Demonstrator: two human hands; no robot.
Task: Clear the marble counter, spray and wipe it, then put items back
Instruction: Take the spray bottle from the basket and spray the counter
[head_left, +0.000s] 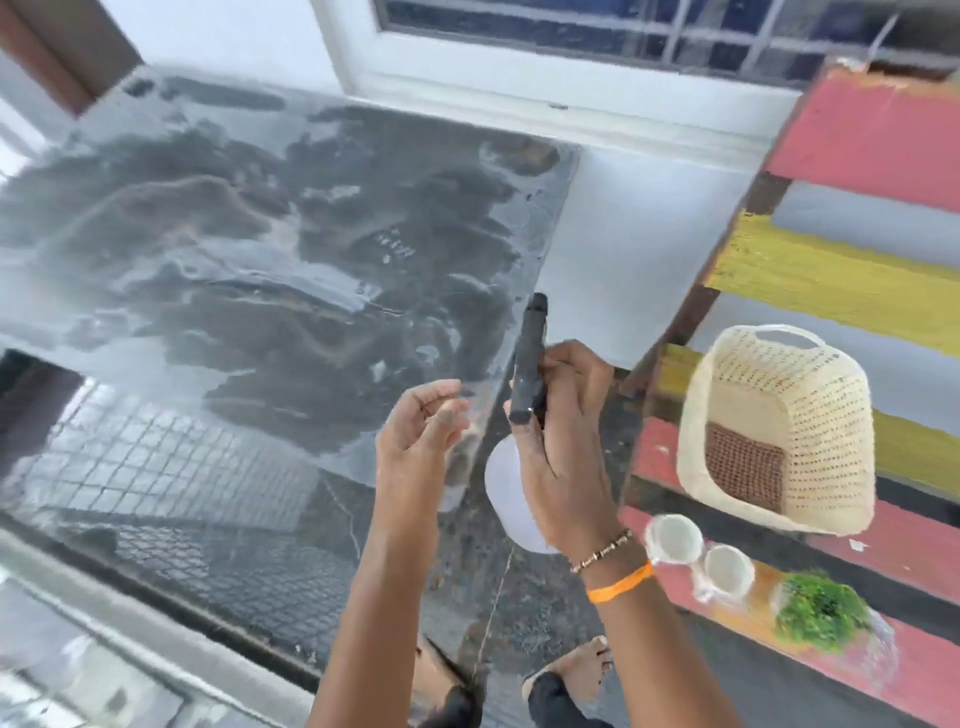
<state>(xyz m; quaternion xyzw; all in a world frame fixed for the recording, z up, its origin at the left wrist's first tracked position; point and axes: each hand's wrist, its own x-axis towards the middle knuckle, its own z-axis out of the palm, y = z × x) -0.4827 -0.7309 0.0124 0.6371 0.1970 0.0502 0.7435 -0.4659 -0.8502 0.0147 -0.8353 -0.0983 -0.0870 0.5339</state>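
grip: right hand (563, 441) wrapped round the neck of the spray bottle (522, 462), black nozzle pointing up and away
left hand (423, 421): loose, fingers half curled, holding nothing, just beside the bottle
bottle spot: over the counter's (249, 249) right edge
counter: dark marble, streaky wet patches, glare near the front
off to the right: striped bench (878, 135) with a cream basket (779, 431), two cups (701, 556), small green plant (821, 610)
hard to see: bottle body mostly behind the wrist; everything pretty blurry

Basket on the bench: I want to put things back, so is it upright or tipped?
Tipped. The basket lies on its side, mouth facing the camera, nothing visible inside.
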